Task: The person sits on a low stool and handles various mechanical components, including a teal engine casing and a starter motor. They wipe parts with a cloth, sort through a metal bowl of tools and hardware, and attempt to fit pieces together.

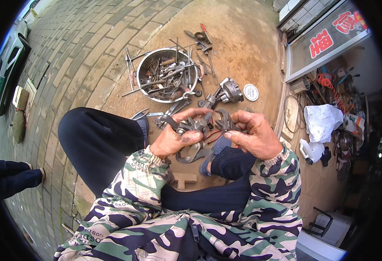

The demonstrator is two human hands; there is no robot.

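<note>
My left hand (pixel 173 138) is curled round a metal machine part (pixel 192 125), held over the ground between my knees. The part is greyish and partly covered by my fingers, and its exact kind is unclear. Facing it, my right hand (pixel 256 135) pinches a dark adjustable wrench (pixel 223 120), its jaws close to the metal part. Whether they touch I cannot tell. Red handles (pixel 212 135) show just below the wrench, partly hidden. Beyond my hands, a round cast metal housing (pixel 231 90) lies on the ground.
A metal basin (pixel 145 63) full of tools stands ahead, with wrenches (pixel 180 106) in front of it. Right of the housing lies a white round lid (pixel 251 92). A wooden block (pixel 185 179) sits between my legs. Another person's leg (pixel 19 177) is at left; shop clutter lines the right.
</note>
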